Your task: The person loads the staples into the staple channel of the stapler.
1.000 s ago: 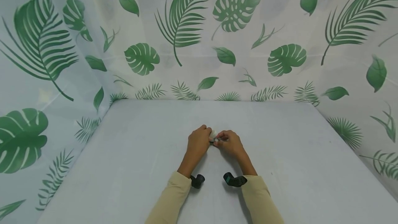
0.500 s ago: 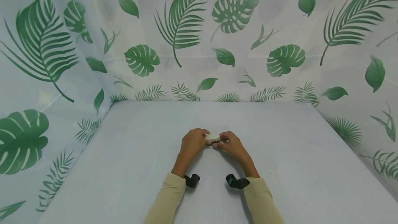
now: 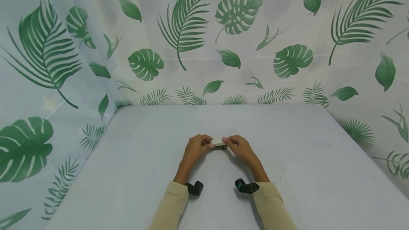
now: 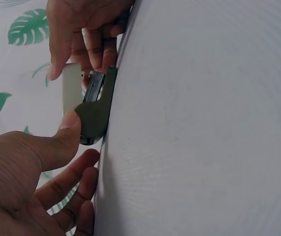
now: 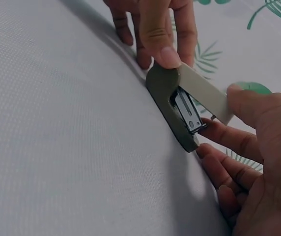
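A small stapler [image 3: 218,144] with a cream top cover and a dark green base stands on the table between both hands. Its cover is raised at the front, and the metal staple magazine [image 5: 188,110] shows in the gap. My left hand [image 3: 195,149] holds the rear, hinge end, its thumb [image 4: 70,123] against the side and its other fingers behind. At the front end is my right hand [image 3: 239,147]. Its thumb [image 5: 241,101] touches the tip of the cover, while its curled fingers lie around the front of the magazine and base.
The white table [image 3: 153,173] stretches out around the hands. A white curtain with green leaves [image 3: 191,59] stands behind it and along both sides. A black wrist camera [image 3: 195,188] is on the left wrist, another camera [image 3: 246,186] on the right.
My left hand has shifted left to the stapler's rear end. The cream cover, which stood up between the hands, now lies lower over the base. My right thumb has come onto the cover's front.
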Available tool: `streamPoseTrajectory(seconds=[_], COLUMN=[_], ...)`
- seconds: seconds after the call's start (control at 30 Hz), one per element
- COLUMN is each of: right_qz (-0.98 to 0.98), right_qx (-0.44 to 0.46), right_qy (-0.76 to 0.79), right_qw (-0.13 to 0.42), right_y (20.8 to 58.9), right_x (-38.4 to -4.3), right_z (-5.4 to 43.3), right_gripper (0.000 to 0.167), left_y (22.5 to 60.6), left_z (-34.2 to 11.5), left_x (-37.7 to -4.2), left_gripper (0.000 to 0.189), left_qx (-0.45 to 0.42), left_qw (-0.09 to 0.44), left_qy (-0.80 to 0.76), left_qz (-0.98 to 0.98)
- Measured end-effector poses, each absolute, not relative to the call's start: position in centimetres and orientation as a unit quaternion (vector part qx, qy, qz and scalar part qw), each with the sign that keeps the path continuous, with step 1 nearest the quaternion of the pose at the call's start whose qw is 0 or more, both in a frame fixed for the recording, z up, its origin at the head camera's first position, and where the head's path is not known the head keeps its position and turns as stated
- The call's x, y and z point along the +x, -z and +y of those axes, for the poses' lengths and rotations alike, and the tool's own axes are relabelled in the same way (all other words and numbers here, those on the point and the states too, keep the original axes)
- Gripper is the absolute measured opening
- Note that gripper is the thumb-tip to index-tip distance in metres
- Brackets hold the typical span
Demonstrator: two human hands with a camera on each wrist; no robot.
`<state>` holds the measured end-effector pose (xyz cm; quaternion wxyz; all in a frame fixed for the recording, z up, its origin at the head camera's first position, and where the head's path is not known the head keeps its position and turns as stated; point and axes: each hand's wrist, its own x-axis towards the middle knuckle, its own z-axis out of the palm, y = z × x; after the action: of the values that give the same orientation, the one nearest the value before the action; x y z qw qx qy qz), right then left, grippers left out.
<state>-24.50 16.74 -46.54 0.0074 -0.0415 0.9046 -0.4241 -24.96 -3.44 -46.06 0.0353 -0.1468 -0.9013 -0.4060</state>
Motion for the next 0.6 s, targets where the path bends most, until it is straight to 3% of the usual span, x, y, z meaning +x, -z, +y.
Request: streamPoseTrajectory(seconds=[0.6], right_qz=[0.900], right_qx=[-0.052], right_qy=[0.432], right_qw=[-0.026], right_y=[46.68], right_x=[-24.53], right_z=[16.37], right_gripper=[0.034], left_y=[46.48], left_z=[-3.53], left_x=[-24.98], left_gripper=[0.026], left_qx=[-0.140], left_qw=[0.043], left_qy=[0.425], left_qz=[-0.893])
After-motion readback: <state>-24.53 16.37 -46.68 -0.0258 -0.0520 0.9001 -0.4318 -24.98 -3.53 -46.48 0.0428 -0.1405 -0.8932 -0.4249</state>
